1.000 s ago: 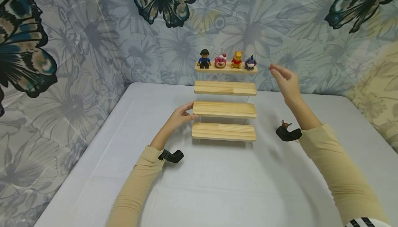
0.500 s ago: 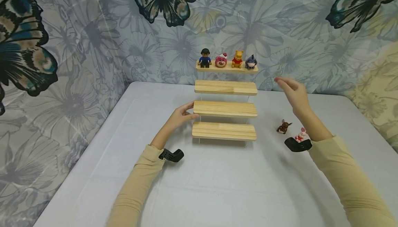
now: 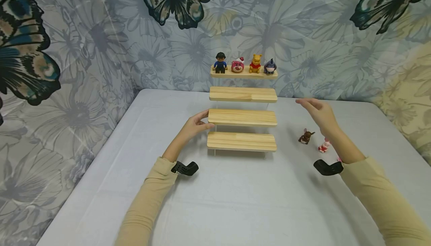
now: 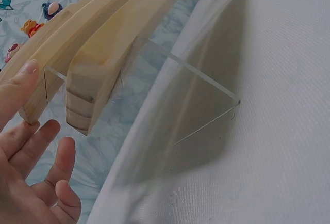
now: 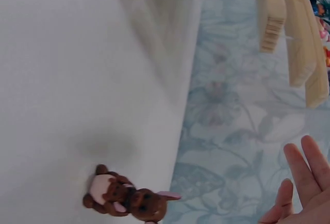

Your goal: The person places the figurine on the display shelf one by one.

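Observation:
A tiered stand carries several pale wooden shelf boards on clear supports. My left hand (image 3: 195,125) is at the left end of its second board from the bottom (image 3: 242,117). In the left wrist view, the thumb (image 4: 23,79) lies against a board and the fingertips meet its lower edge, pinching it between them. My right hand (image 3: 323,117) hovers right of the stand with nothing in it, fingers extended. Below that hand, a brown kangaroo-like figurine (image 3: 306,136) stands on the table, with a pink-and-red piglet figurine (image 3: 324,145) beside the wrist.
Along the top shelf (image 3: 235,75) stand a dark-haired toy person (image 3: 220,63), a pink bear (image 3: 237,65), a yellow bear in red (image 3: 255,64) and a blue-grey donkey (image 3: 270,67). Behind the white table (image 3: 242,201) hangs butterfly-patterned cloth. A pink bit shows beside the right cuff.
My right hand has come down and to the right, away from the top shelf. The brown and piglet figurines have come out from behind the wrist. My left hand keeps its place.

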A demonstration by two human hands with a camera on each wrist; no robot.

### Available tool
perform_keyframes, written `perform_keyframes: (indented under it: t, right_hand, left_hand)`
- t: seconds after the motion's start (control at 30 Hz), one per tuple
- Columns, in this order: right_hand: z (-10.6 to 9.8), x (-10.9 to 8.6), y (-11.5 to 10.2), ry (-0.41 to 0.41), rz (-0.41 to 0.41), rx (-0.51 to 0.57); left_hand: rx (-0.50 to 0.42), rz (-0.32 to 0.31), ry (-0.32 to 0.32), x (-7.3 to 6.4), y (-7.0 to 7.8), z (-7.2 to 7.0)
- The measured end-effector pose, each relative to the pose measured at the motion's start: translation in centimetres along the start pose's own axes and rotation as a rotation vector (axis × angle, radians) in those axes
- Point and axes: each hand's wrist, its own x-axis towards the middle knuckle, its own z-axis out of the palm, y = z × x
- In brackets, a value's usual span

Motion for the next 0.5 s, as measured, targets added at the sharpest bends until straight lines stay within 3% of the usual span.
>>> perform_keyframes:
  t: [0.13,0.27,0.37,0.5]
  right_hand:
    - [0.0,-0.4,1.2,-0.002,-0.025,-0.015]
    - [-0.4,0.5,4.6,-0.031,-0.059,-0.009]
    - [-0.8,1.4,7.6,-0.036,-0.027,-0.001]
    - [-0.7,2.4,10.6,0.008,0.054,-0.093]
  left_hand:
    - [-0.005,-0.01,-0.003,0.0,0.0,0.0]
    - [0.014,0.005,-0.002,0.1,0.0,0.0]
    - [0.03,0.015,0.001,0.2,0.0,0.0]
    - [0.03,0.016,0.003,0.1,0.0,0.0]
